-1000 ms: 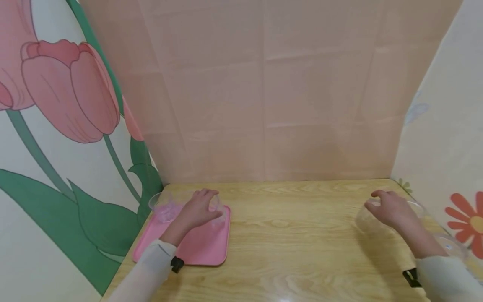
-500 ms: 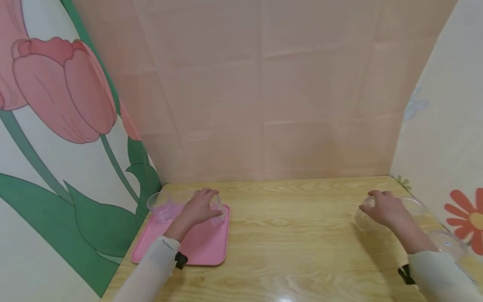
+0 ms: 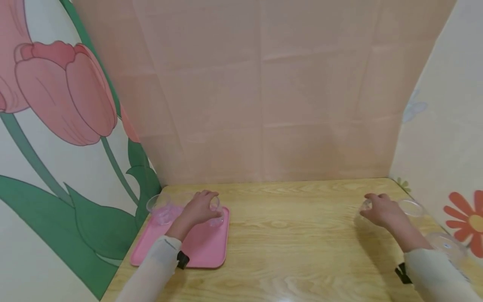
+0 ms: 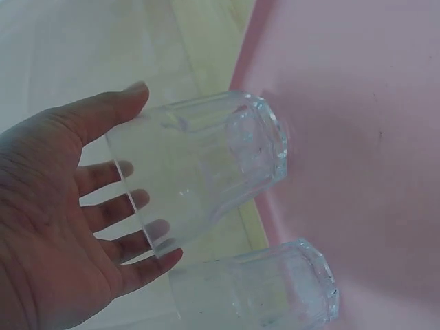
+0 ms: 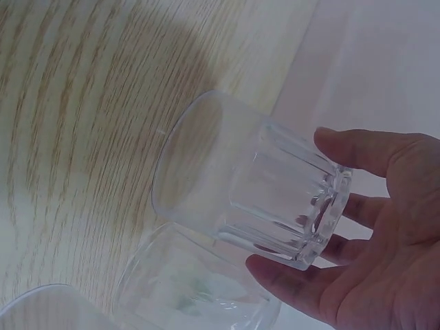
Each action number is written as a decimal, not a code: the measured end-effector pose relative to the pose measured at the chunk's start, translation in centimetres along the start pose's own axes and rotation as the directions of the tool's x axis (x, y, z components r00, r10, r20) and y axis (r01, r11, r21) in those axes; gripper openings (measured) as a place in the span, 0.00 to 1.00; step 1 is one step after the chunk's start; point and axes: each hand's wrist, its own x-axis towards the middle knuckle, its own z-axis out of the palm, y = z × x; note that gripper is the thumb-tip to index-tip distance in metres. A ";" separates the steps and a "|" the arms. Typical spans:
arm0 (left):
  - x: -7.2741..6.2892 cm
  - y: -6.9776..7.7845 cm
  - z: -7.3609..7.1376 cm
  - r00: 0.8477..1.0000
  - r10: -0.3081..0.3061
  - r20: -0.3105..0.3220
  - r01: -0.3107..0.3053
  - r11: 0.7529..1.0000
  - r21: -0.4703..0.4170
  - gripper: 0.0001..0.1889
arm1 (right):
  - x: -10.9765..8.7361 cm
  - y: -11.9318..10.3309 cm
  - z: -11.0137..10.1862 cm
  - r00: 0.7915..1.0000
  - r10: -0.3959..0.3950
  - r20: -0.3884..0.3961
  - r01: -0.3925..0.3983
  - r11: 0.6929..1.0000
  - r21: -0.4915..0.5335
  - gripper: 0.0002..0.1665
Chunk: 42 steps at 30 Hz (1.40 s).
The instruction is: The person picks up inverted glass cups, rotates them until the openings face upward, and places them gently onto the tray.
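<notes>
My left hand (image 3: 196, 209) holds a clear cup (image 4: 199, 165) near its rim, thumb on one side and fingers on the other. This cup stands upright, its thick base at the pink tray (image 3: 203, 251). A second clear cup (image 4: 254, 289) is beside it on the tray. Across the table, my right hand (image 3: 385, 212) grips another clear cup (image 5: 254, 182) around its thick base, thumb opposite the fingers. That cup is upside down, its mouth facing the tabletop; whether the rim touches the wood, I cannot tell.
More clear cups sit at the right: one cup (image 5: 199, 289) beside the held one and another cup (image 3: 447, 245) nearer the table's right edge. A clear cup (image 3: 160, 209) stands at the tray's far left. Walls bound the wooden table (image 3: 286, 235) on both sides and behind.
My right hand has shifted slightly left with its cup, and the head view has moved a little. The left hand stays on its cup over the tray.
</notes>
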 end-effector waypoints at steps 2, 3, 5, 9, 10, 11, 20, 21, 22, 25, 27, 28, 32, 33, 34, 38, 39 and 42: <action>0.0 -0.1 0.1 1.000 -0.006 0.003 0.006 1.000 -0.003 0.38 | 0.0 -0.1 0.0 1.000 0.002 0.014 -0.002 1.000 0.002 0.43; 0.0 -0.1 0.1 1.000 -0.009 0.005 0.009 1.000 -0.004 0.38 | 0.1 -0.1 0.0 1.000 0.002 0.021 -0.003 1.000 0.003 0.43; 0.2 -0.2 0.2 1.000 -0.012 0.009 0.012 1.000 0.001 0.38 | 0.1 -0.2 -0.1 0.999 0.005 0.035 -0.005 1.000 0.004 0.44; 0.6 -0.4 0.4 1.000 -0.001 0.011 0.001 1.000 0.007 0.38 | 0.2 -0.2 -0.2 0.999 0.008 0.048 -0.008 1.000 -0.007 0.44; 0.6 -0.5 0.4 1.000 0.004 0.010 -0.004 1.000 0.009 0.38 | 0.3 -0.2 -0.2 0.999 0.007 0.051 -0.006 1.000 -0.010 0.45; 0.7 -0.5 0.5 1.000 0.007 0.011 -0.007 1.000 0.007 0.38 | 0.3 -0.2 -0.2 0.999 0.007 0.054 -0.006 1.000 -0.012 0.45; 1.0 -0.2 0.7 1.000 -0.009 0.020 0.009 1.000 -0.013 0.39 | 0.2 0.0 0.0 0.999 -0.005 0.047 0.006 1.000 -0.021 0.44; 1.1 -0.2 0.8 1.000 -0.008 0.019 0.008 1.000 -0.007 0.39 | 0.2 0.0 0.0 0.999 -0.003 0.046 0.004 1.000 -0.022 0.44; 1.1 -0.2 0.8 1.000 -0.009 0.020 0.009 1.000 -0.003 0.39 | 0.1 0.0 0.0 0.999 0.000 0.047 0.001 1.000 -0.021 0.44; 1.4 -0.1 0.9 1.000 -0.012 0.018 0.012 1.000 0.008 0.38 | 0.2 0.1 0.1 0.999 -0.002 0.045 0.003 1.000 -0.018 0.44; 1.5 -0.1 0.9 1.000 -0.019 0.015 0.019 1.000 0.011 0.38 | 0.2 0.1 0.1 0.999 -0.006 0.040 0.006 1.000 -0.014 0.44; 1.6 -0.1 0.9 1.000 -0.024 0.016 0.024 1.000 0.011 0.38 | 0.2 0.0 0.1 0.999 -0.007 0.038 0.008 1.000 -0.012 0.43; 1.8 0.0 1.0 0.999 -0.032 0.020 0.032 0.999 0.009 0.38 | 0.3 0.0 0.1 1.000 -0.008 0.027 0.009 1.000 -0.013 0.42; 1.9 0.0 1.0 0.999 -0.034 0.023 0.034 0.999 0.008 0.38 | 0.3 0.1 0.0 1.000 -0.007 0.027 0.007 1.000 -0.012 0.42; 1.9 0.0 1.0 0.999 -0.034 0.023 0.034 0.999 0.007 0.38 | 0.3 0.1 0.0 1.000 -0.008 0.027 0.009 1.000 -0.011 0.42; 2.0 0.2 1.0 0.999 -0.042 0.025 0.042 0.999 0.005 0.39 | 0.3 0.1 0.1 1.000 -0.015 0.019 0.015 1.000 -0.016 0.42; 2.0 0.2 1.0 0.999 -0.045 0.026 0.045 0.999 0.002 0.39 | 0.3 0.1 0.2 1.000 -0.014 0.015 0.014 1.000 -0.018 0.41; 2.0 0.3 1.1 0.999 -0.048 0.025 0.048 0.999 -0.003 0.39 | 0.3 0.0 0.2 1.000 -0.014 0.010 0.014 1.000 -0.021 0.41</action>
